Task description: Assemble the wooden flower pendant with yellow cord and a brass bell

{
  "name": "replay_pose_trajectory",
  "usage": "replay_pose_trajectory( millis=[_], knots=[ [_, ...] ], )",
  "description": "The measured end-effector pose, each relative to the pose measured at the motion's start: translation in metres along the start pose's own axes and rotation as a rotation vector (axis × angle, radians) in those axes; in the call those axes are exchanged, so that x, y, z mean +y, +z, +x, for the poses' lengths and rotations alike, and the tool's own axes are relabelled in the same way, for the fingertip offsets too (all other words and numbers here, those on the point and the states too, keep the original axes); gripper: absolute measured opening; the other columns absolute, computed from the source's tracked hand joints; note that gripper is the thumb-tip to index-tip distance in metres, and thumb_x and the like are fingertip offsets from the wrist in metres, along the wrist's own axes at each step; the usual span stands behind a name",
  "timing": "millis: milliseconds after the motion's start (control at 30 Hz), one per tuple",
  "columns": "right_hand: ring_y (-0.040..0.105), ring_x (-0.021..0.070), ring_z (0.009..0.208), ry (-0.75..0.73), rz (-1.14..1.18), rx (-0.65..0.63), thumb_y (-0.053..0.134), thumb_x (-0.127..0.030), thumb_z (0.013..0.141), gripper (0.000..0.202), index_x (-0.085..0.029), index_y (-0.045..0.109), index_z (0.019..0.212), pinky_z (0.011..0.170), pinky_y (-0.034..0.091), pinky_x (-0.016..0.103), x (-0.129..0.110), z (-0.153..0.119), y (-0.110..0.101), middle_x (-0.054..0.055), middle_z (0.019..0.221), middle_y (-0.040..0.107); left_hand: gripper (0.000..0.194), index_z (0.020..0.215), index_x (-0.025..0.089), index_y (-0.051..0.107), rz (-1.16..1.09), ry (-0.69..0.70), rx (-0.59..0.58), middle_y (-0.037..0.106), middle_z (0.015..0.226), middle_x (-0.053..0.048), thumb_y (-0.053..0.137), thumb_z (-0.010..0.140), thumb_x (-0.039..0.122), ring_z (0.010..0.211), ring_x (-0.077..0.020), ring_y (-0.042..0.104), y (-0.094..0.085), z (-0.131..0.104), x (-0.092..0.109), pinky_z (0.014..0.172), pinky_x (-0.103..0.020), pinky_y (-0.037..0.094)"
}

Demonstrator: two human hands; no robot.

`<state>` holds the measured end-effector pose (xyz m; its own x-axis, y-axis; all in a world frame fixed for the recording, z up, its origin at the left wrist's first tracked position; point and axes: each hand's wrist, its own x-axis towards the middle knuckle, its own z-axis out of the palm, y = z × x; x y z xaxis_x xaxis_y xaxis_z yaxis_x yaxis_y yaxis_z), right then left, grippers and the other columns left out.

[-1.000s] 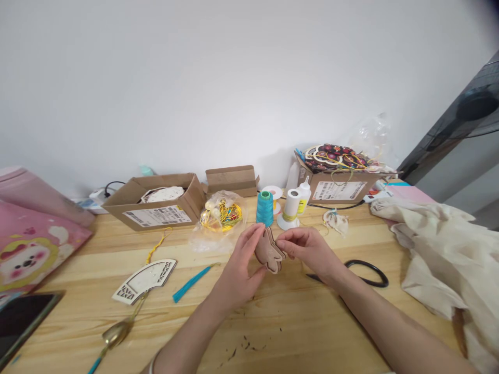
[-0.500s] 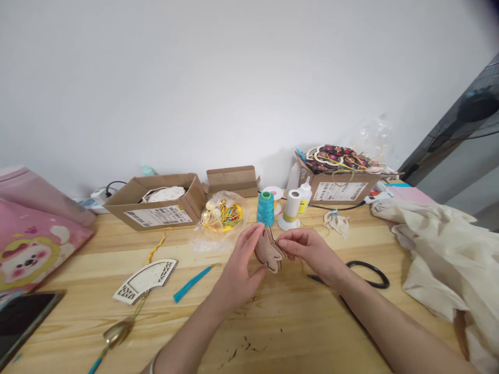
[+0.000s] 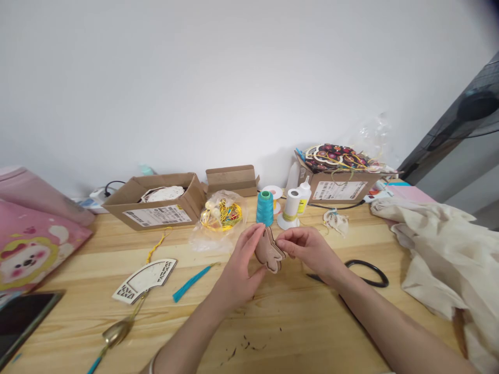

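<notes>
Between my hands, above the table, is a layered wooden cutout with wavy edges. My left hand grips its left side, thumb below and fingers at the top. My right hand pinches at its right edge, fingers pressed together; whether a thread is also in that pinch is too small to tell. Black-handled scissors lie under my right forearm, partly hidden. To the left of my left hand lies a teal tassel. Farther left is a white fan-shaped cutout with a yellow cord and a metallic gold piece.
Behind my hands stand a teal thread spool, a white spool and a glue bottle. Cardboard boxes line the wall, beside a plastic bag of yellow cords. Cream cloth covers the right side; a phone lies left.
Both hands keep nearly the same hold on the wooden cutout. The whole view has shifted very slightly; nothing on the table has visibly moved.
</notes>
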<state>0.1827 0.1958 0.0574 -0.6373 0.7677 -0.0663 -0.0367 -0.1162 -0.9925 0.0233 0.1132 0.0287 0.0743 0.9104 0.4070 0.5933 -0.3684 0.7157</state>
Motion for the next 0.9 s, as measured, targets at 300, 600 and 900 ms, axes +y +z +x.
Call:
replay_pose_trajectory(
  millis=[300,600,900],
  knots=[
    [0.046,0.006,0.052,0.03,0.024,0.004,0.068,-0.031,0.063,0.02,-0.016,0.067,0.077,0.054,0.036,0.022,0.0037,-0.0001,-0.0028,-0.003,0.061,0.06,0.072,0.133,0.032,0.02,0.029,-0.013,0.007,0.028,0.137,-0.005,0.052,0.073,0.007,0.128,-0.023,0.024,-0.0003,0.0,0.0013,0.105,-0.043,0.025],
    [0.045,0.006,0.053,0.023,0.045,0.003,0.069,-0.031,0.063,0.02,-0.017,0.067,0.077,0.054,0.036,0.022,0.004,-0.0001,-0.0024,-0.002,0.063,0.06,0.071,0.133,0.031,0.022,0.025,-0.003,0.02,0.029,0.136,-0.006,0.053,0.074,0.01,0.127,-0.0234,0.025,-0.0003,-0.0006,0.0006,0.104,-0.044,0.026],
    [0.044,0.0056,0.052,0.01,0.014,0.02,0.069,-0.03,0.062,0.017,-0.015,0.063,0.067,0.051,0.034,0.021,0.0029,0.002,-0.0001,-0.004,0.058,0.057,0.073,0.133,0.031,0.021,0.026,0.003,0.013,0.029,0.136,-0.006,0.052,0.072,0.007,0.127,-0.0243,0.025,-0.0005,-0.0001,0.0003,0.104,-0.045,0.027]
  ],
)
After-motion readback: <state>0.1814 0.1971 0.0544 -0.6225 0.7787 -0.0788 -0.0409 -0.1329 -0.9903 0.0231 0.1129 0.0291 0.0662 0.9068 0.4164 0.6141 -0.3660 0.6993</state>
